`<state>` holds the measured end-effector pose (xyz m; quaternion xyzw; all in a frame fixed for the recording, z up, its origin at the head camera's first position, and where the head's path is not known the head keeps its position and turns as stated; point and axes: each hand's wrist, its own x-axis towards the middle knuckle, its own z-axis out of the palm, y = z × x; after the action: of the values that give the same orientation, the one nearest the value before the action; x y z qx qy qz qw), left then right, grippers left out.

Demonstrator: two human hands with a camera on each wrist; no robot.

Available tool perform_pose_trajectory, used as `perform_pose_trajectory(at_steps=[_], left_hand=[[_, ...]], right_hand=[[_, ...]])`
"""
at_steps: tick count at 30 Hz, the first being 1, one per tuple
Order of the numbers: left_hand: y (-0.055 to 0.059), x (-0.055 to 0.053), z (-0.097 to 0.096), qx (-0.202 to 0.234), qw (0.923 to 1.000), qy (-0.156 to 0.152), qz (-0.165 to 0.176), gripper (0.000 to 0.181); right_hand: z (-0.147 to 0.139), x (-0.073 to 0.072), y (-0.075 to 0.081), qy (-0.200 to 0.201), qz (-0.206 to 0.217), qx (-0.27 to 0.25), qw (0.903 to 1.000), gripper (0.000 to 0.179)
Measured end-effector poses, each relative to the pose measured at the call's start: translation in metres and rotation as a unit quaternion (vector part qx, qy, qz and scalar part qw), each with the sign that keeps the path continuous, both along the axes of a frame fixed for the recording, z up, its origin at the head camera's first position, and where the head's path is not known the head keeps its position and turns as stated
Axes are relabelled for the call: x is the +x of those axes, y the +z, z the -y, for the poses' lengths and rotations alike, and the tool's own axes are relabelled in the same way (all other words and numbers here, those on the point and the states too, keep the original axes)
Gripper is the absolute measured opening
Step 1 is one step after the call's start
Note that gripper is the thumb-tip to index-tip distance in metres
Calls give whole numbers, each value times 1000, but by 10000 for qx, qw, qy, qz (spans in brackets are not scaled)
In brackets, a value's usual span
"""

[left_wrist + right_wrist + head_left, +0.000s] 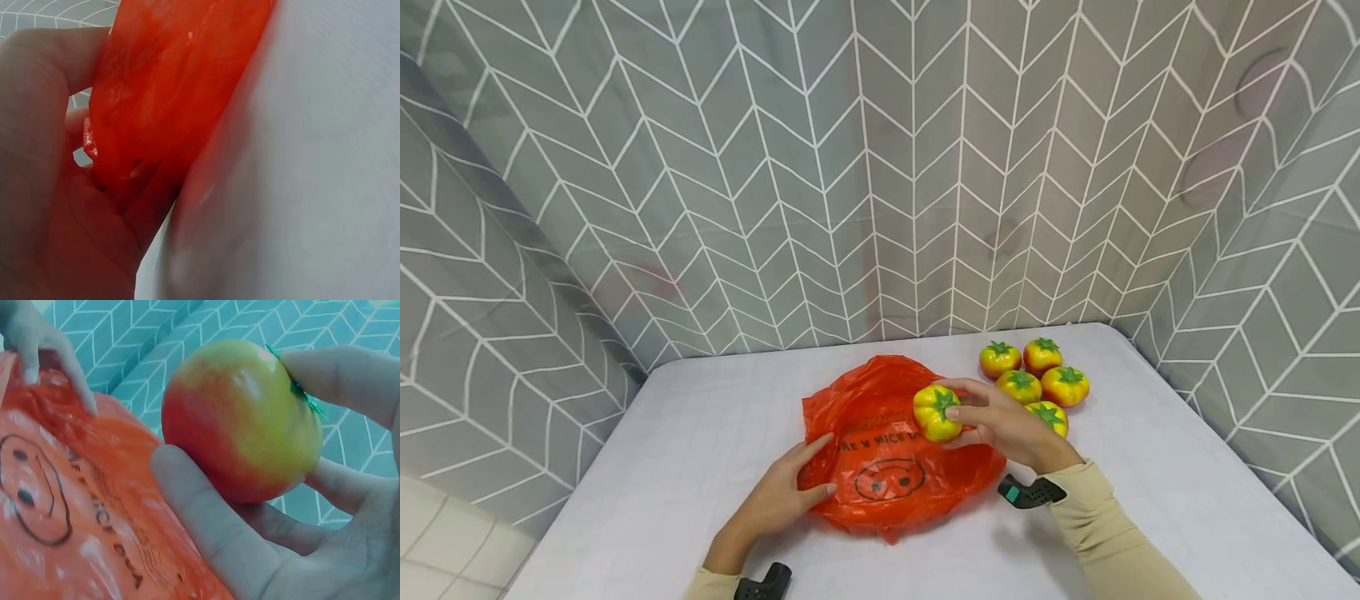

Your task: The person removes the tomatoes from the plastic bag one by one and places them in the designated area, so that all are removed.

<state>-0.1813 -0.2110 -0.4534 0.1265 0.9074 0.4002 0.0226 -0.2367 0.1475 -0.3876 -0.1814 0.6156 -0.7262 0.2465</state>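
A red plastic bag (940,492) with a printed smiley face and lettering lies on the table, its mouth spread open. My left hand (782,496) holds the bag's left edge, thumb and index fingertips over the rim. In the left wrist view the red film (175,81) passes between thumb and fingers, and some fingers show through it. Over the bag's right side, my right hand (1011,425) grips a glossy yellow-and-red tomato (934,412). The right wrist view shows the thumb by the green leaves of this tomato (231,419) and other fingers around its far side.
Several similar tomatoes (1019,386) sit in a cluster behind and to the right of my right hand. The white-covered table (700,417) ends at the back against a grey curtain (880,183) with white chevron lines. Dark devices (1032,492) are strapped to both wrists.
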Motion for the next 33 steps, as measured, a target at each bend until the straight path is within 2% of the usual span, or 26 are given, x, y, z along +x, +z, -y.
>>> perform_pose_trajectory(at_steps=[8, 16, 25, 33], left_hand=[[0, -1, -3, 9, 9999, -154, -7, 73], [1, 0, -1, -75, 9998, -88, -172, 70], [2, -1, 0, -62, 9998, 81, 156, 70], [1, 0, -1, -7, 9997, 137, 222, 69]], right_hand=[[-31, 9, 3, -350, -252, 458, 9980, 61], [-53, 6, 5, -613, -321, 564, 9960, 64], [-75, 4, 12, -1005, -145, 571, 9932, 66], [-87, 3, 16, -1297, -344, 615, 9891, 67]])
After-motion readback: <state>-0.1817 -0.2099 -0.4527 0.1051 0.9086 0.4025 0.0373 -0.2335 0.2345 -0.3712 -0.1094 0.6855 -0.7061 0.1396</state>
